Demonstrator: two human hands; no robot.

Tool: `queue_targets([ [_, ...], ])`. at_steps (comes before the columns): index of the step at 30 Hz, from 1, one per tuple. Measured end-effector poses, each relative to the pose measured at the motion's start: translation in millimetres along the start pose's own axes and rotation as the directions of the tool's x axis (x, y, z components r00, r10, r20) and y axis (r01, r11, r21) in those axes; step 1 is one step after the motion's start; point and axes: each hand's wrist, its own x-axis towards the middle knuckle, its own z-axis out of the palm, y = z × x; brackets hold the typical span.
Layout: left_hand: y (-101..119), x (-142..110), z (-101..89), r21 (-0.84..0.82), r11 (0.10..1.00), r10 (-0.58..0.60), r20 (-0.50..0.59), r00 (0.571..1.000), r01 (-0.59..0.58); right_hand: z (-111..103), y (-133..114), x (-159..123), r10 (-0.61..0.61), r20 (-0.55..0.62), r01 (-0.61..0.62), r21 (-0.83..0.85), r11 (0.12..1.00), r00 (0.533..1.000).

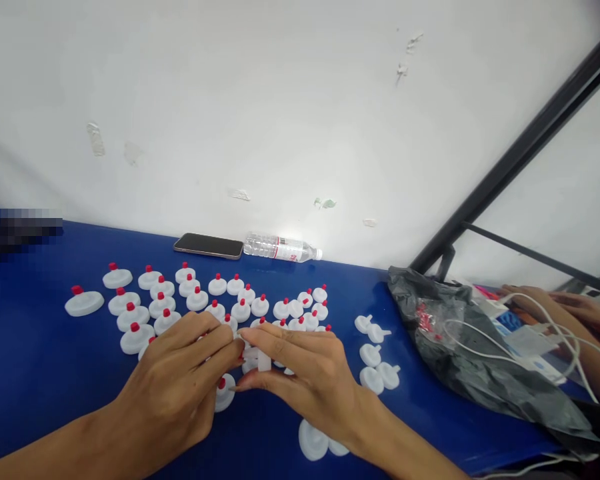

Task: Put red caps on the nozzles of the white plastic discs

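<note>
My left hand [180, 383] and my right hand [305, 370] meet over the blue table [40, 373], fingertips pinched together on a small white plastic piece [263, 360]. A white disc with a red cap [224, 393] lies just under my left fingers. Behind my hands stand several rows of white discs with red caps [190, 297]. To the right lie a few white discs without caps [375, 357], and more white discs [314, 440] sit beneath my right wrist.
A dark phone [209, 245] and a lying clear water bottle [281, 248] rest by the white wall. A black plastic bag [460, 347] with white cables sits at right. Another person's hand [565, 307] lies at the far right, under a black metal frame [520, 147].
</note>
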Motion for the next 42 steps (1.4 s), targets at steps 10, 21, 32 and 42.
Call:
queue_targets([
  [10,-6,6,-1.6,-0.085,0.990,-0.111,0.060,0.992,0.116,-15,4,18,0.072,0.038,-0.073,0.001,0.997,0.997],
  [21,-3,-3,0.3,-0.175,0.968,-0.173,0.063,0.983,0.181,-74,61,23,0.401,-0.129,-0.422,-0.263,0.868,0.907],
  [32,-4,-3,7.4,-0.201,0.970,-0.129,0.065,0.990,0.140,-80,88,13,0.549,-0.104,-0.531,-0.451,0.717,0.829],
  [42,-2,-1,7.5,-0.208,0.966,-0.141,0.057,0.988,0.150,-101,95,14,0.700,-0.045,-0.617,-0.516,0.595,0.713],
])
